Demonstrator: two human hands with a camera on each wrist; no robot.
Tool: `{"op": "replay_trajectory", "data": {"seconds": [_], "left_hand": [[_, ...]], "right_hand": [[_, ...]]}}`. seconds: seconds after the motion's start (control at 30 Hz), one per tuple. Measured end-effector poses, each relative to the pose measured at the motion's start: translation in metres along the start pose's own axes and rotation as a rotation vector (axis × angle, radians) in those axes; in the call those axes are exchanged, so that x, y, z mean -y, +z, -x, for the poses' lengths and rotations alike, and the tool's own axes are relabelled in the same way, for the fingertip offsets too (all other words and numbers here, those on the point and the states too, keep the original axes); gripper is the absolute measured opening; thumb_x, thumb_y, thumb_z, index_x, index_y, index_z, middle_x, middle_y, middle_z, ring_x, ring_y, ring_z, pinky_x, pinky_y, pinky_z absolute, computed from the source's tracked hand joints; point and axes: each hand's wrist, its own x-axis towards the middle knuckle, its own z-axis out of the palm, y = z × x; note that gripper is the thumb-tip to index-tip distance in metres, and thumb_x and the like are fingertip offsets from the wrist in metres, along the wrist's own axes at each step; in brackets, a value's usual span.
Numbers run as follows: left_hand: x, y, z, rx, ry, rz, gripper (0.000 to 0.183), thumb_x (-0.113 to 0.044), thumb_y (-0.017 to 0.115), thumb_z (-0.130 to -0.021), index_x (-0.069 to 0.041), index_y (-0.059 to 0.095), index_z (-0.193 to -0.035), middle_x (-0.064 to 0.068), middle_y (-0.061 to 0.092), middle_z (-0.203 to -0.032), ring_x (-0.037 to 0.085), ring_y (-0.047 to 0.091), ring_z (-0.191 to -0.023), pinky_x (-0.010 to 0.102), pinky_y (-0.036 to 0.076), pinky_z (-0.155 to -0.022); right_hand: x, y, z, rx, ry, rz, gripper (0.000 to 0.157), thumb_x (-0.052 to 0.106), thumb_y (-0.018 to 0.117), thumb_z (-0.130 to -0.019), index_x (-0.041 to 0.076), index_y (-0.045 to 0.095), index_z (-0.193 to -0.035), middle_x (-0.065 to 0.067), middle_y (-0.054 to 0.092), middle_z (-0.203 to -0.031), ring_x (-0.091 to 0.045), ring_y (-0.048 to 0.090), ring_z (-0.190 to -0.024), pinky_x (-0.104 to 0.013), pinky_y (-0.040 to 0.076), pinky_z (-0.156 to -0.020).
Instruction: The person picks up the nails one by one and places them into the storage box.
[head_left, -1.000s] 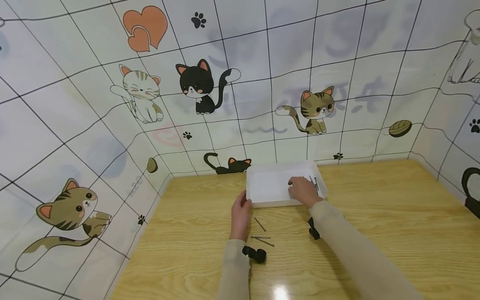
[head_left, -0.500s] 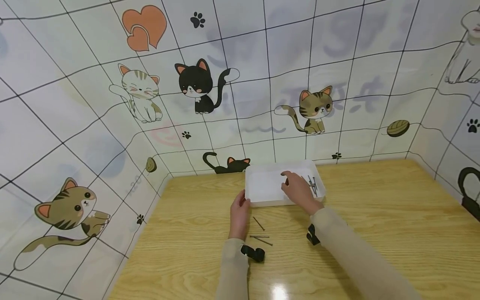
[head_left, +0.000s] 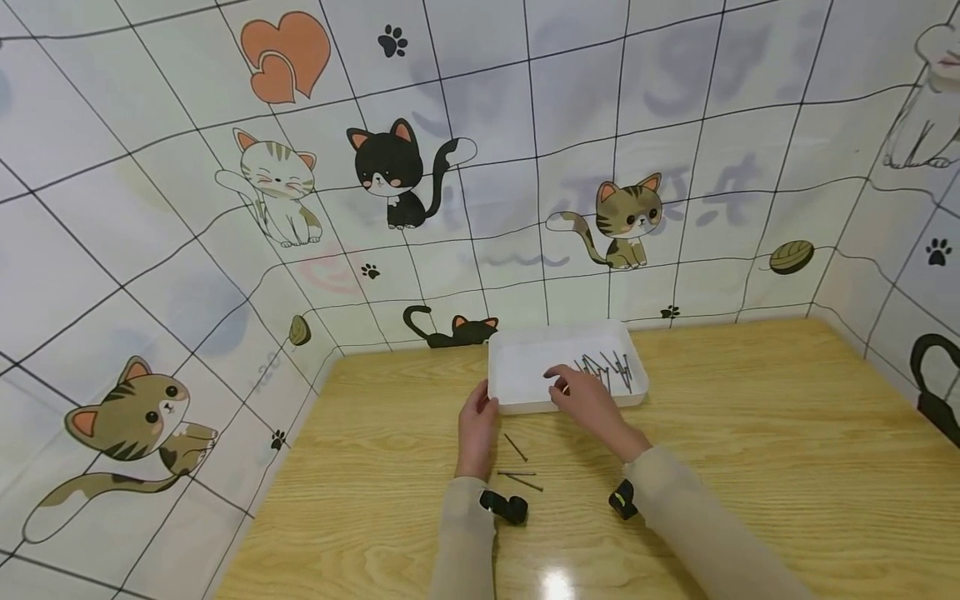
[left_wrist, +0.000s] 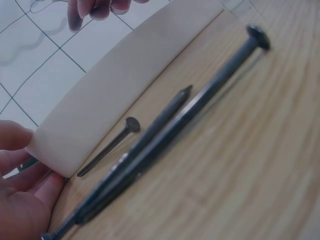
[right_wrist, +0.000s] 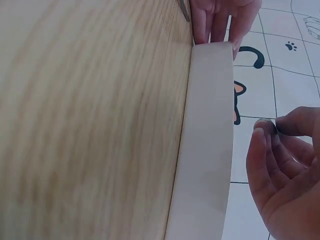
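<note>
My left hand (head_left: 476,429) holds the near left corner of a white tray (head_left: 525,409), thumb at the rim and fingers along the outside. My right hand (head_left: 588,406) hovers over the tray's near edge, fingers loosely bent; in the right wrist view the thumb and fingertips (right_wrist: 258,145) come close together with nothing visible between them. Several dark nails (head_left: 627,371) lie in the right part of the tray. On the table before the tray lie 3 more nails, one nail (head_left: 516,447) slanted by itself and two close together, seen large in the left wrist view as long nails (left_wrist: 215,82).
The wood-grain table (head_left: 750,433) reaches back to a wall covering (head_left: 517,208) with grid lines and cartoon cats. The tray stands close to that wall. Black wrist cameras (head_left: 504,507) sit on both wrists over beige sleeves (head_left: 708,529).
My right hand has drawn back from inside the tray toward its near edge and a little left, uncovering more nails. My left hand keeps its hold; the table nails stay put.
</note>
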Motion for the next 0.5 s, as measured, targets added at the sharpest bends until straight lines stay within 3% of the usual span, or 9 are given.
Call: {"op": "replay_trajectory", "data": {"seconds": [0.2, 0.5], "left_hand": [[0.000, -0.001, 0.000, -0.003, -0.007, -0.005, 0.042, -0.016, 0.048, -0.092, -0.012, 0.042, -0.133, 0.006, 0.046, -0.130, 0.018, 0.044, -0.116, 0.036, 0.035, -0.096], [-0.001, 0.000, 0.000, 0.009, -0.010, 0.007, 0.043, -0.016, 0.048, -0.092, -0.011, 0.041, -0.134, 0.007, 0.045, -0.131, 0.017, 0.044, -0.116, 0.036, 0.034, -0.096]], "right_hand": [[0.001, 0.010, 0.012, 0.065, 0.026, -0.044, 0.022, 0.019, 0.056, -0.088, 0.013, 0.060, -0.108, 0.004, 0.060, -0.085, -0.010, 0.055, -0.072, -0.028, 0.044, -0.058], [0.001, 0.027, 0.031, 0.239, 0.040, -0.156, 0.026, 0.016, 0.060, -0.085, 0.007, 0.059, -0.110, -0.003, 0.059, -0.095, -0.015, 0.055, -0.084, -0.030, 0.046, -0.064]]}}
